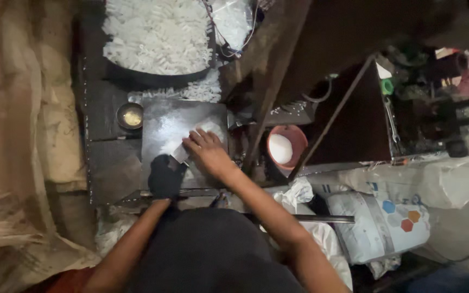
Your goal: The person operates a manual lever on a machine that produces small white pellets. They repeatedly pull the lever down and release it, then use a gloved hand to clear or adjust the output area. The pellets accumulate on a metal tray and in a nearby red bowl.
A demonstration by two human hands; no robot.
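A dark metal board (164, 116) dusted with white powder lies in front of me. My left hand (165, 176), in a black glove, grips the handle of a flat metal scraper (181, 156) at the board's near edge. My right hand (207, 152) is bare and presses flat on a sheet of white dough (211, 129) on the right side of the board, just beside the scraper blade. The fingers of the right hand are spread over the dough.
A large dark pan (156, 38) heaped with small white cut pieces stands behind the board. A small metal bowl (130, 115) sits at the left. An orange bowl of white powder (286, 144) is at the right. Sacks (386, 217) lie at the lower right, sacking cloth at the left.
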